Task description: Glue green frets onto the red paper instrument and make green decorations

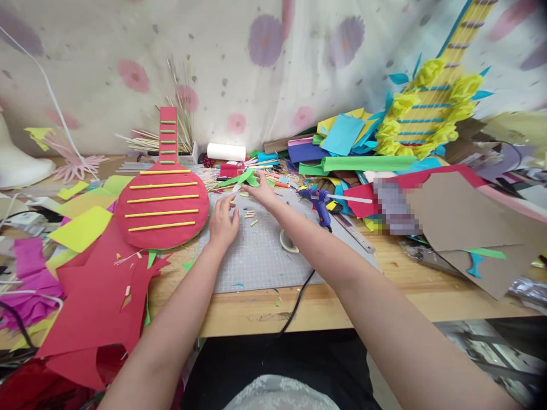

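My left hand [224, 223] rests over the left part of the grey cutting mat [256, 267], thumb apart from its curved fingers, holding nothing I can see. Farther back, my right hand [261, 192] reaches across to a green paper piece [251, 177], which shows between its thumb and fingers. Short pale wooden stick pieces [250, 214] lie on the mat between the forearms. Left of my left hand stands a red guitar-shaped cutout [164, 206] with yellow strips on its body and green strips on its neck. To the right is a purple glue gun [319, 204] holding a white glue stick.
A tape roll [289, 241] lies partly behind my right forearm, and a metal ruler [354, 232] lies beside the mat. Red paper [98, 296] covers the left side. A yellow guitar model [423, 114] with paper flowers and coloured sheets stands back right. A black cable [299, 302] crosses the front edge.
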`<state>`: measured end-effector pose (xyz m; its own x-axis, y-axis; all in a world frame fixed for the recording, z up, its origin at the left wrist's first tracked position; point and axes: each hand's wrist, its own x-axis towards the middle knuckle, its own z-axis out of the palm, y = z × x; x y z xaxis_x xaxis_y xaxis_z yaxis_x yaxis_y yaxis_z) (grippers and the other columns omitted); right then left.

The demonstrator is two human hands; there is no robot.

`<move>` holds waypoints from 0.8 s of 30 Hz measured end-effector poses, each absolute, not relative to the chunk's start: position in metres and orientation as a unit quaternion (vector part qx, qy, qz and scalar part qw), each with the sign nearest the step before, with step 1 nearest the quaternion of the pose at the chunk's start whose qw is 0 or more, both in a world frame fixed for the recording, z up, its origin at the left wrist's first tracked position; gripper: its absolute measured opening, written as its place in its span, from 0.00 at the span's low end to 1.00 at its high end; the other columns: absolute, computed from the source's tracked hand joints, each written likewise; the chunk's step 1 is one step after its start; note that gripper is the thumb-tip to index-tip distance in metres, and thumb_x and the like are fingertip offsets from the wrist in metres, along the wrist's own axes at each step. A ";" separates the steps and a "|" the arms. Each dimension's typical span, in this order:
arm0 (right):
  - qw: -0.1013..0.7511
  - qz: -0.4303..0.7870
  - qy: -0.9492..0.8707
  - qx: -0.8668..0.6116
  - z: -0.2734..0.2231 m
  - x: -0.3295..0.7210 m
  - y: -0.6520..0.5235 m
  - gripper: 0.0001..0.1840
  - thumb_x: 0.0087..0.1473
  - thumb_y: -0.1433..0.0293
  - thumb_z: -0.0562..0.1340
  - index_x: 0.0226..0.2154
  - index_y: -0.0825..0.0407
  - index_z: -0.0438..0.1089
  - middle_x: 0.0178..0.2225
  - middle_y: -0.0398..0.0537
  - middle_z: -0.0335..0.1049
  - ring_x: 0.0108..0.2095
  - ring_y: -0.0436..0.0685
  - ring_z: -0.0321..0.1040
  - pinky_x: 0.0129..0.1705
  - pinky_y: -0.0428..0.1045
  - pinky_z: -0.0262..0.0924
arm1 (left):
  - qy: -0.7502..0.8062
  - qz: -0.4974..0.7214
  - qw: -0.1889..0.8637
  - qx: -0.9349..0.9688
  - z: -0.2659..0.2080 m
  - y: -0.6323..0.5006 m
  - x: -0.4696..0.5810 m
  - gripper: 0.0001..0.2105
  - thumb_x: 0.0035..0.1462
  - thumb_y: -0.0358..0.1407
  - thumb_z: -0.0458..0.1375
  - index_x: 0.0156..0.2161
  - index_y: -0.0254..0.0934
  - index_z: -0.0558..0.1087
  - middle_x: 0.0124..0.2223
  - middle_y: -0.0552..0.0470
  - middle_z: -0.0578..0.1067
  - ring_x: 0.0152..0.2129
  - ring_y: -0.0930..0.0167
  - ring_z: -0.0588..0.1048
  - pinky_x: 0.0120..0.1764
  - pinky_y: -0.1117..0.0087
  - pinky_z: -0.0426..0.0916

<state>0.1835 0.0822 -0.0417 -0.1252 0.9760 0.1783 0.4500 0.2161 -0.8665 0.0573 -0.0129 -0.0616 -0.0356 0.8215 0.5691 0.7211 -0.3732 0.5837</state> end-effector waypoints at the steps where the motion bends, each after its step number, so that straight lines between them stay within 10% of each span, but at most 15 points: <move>1: 0.400 0.344 -0.662 -0.532 -0.042 0.185 0.081 0.28 0.48 0.67 0.61 0.51 0.56 0.55 0.48 0.57 0.64 0.40 0.53 0.70 0.43 0.50 0.62 | 0.557 0.452 0.048 0.695 -0.060 -0.013 0.057 0.17 0.54 0.28 0.50 0.50 0.35 0.64 0.46 0.43 0.69 0.38 0.69 0.72 0.46 0.64 0.67; 12: 0.347 0.249 -0.688 -0.586 -0.055 0.245 0.059 0.18 0.45 0.80 0.54 0.41 0.56 0.66 0.41 0.51 0.70 0.36 0.52 0.67 0.43 0.51 0.60 | 0.553 0.447 0.085 0.698 -0.066 -0.008 0.062 0.22 0.48 0.20 0.45 0.46 0.38 0.69 0.53 0.45 0.67 0.51 0.69 0.68 0.49 0.65 0.67; 17: 0.276 0.165 -0.726 -0.608 -0.055 0.247 0.058 0.12 0.49 0.75 0.56 0.39 0.55 0.68 0.42 0.53 0.69 0.42 0.56 0.65 0.44 0.51 0.59 | 0.565 0.426 0.064 0.704 -0.067 -0.007 0.064 0.25 0.44 0.18 0.47 0.47 0.37 0.69 0.55 0.45 0.67 0.56 0.67 0.62 0.61 0.57 0.48; 24: 0.233 0.091 -0.736 -0.630 -0.057 0.230 0.072 0.12 0.54 0.70 0.53 0.38 0.53 0.69 0.44 0.55 0.66 0.46 0.60 0.63 0.44 0.52 0.58 | 0.641 0.427 0.166 0.616 -0.064 -0.013 0.058 0.15 0.59 0.36 0.48 0.50 0.38 0.68 0.41 0.49 0.78 0.15 0.76 0.71 0.36 0.68 0.68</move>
<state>0.2300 0.0716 -0.0566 -0.0985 0.9686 0.2281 0.8843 0.1903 -0.4264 0.0584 -0.0131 -0.0640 -0.1863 0.9310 0.3139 0.6477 -0.1238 0.7517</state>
